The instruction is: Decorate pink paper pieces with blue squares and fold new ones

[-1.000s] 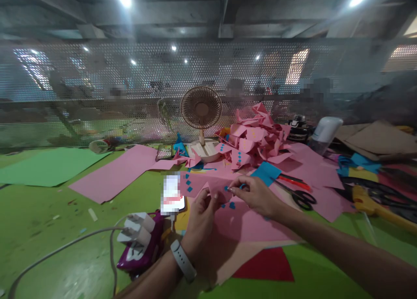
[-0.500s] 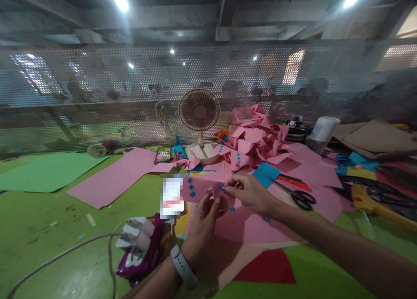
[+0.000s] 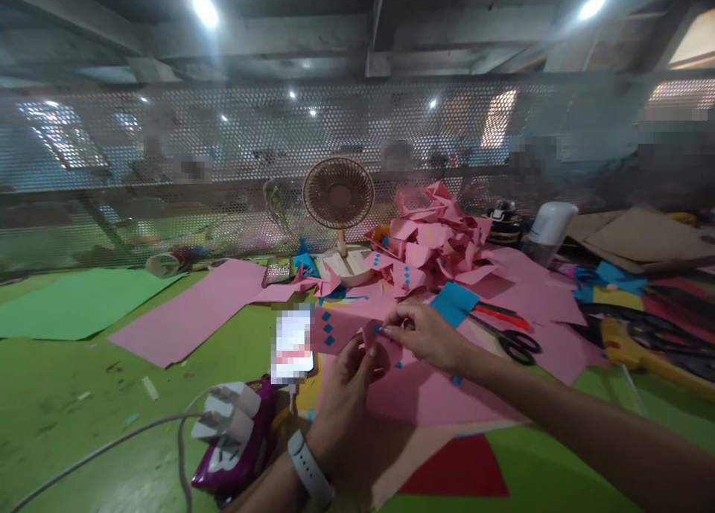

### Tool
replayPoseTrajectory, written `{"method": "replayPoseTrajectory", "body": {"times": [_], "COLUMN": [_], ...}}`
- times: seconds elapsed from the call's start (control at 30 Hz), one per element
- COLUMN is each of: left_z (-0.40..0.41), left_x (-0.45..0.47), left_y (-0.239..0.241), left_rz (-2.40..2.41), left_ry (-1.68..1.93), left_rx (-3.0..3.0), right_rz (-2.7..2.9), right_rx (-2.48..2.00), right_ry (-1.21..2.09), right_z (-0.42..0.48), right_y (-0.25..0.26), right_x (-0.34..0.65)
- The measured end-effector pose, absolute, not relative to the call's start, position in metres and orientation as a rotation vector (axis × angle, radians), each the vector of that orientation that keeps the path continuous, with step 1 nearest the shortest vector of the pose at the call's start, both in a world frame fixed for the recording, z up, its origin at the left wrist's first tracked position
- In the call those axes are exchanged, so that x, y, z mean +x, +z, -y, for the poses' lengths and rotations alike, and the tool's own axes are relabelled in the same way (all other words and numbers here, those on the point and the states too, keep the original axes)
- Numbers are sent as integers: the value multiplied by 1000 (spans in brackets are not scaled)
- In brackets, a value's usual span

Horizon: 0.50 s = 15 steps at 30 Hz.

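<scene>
My left hand (image 3: 342, 390), a white watch on its wrist, pinches the near edge of a small folded pink paper piece (image 3: 375, 340) with tiny blue squares on it. My right hand (image 3: 429, 336) pinches the same piece from the far side, thumb and forefinger pressed together at its top. Both hands hover just above a large pink sheet (image 3: 424, 394) lying on the green table. More blue squares sit on a pink sheet (image 3: 335, 327) just left of the hands.
A pile of folded pink pieces (image 3: 433, 241) and a small desk fan (image 3: 339, 204) stand behind. Scissors (image 3: 511, 340) and a blue paper (image 3: 453, 302) lie to the right, a phone (image 3: 293, 347) and a purple charger block (image 3: 234, 438) to the left. A mesh screen closes the back.
Both hands have stayed on the pink piece, turning it slightly and drawing closer together. The view has shifted a little downward and left.
</scene>
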<state>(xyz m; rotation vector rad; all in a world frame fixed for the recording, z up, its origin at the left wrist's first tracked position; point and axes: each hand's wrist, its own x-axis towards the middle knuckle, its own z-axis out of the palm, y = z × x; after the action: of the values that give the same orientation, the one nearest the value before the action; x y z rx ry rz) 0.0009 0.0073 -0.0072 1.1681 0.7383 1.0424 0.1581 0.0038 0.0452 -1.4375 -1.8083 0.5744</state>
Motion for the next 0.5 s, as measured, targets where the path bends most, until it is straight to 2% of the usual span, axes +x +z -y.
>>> {"method": "replayPoseTrajectory", "body": {"times": [0.5], "left_z": [-7], "left_x": [0], "left_y": [-8], "left_rz": [-734], "left_ry": [1018], "left_rx": [1238], "right_rz": [1884], "right_rx": [-1494], "right_ry": [477], "right_z": [-1], "right_y": [51], "right_x": [158]}}
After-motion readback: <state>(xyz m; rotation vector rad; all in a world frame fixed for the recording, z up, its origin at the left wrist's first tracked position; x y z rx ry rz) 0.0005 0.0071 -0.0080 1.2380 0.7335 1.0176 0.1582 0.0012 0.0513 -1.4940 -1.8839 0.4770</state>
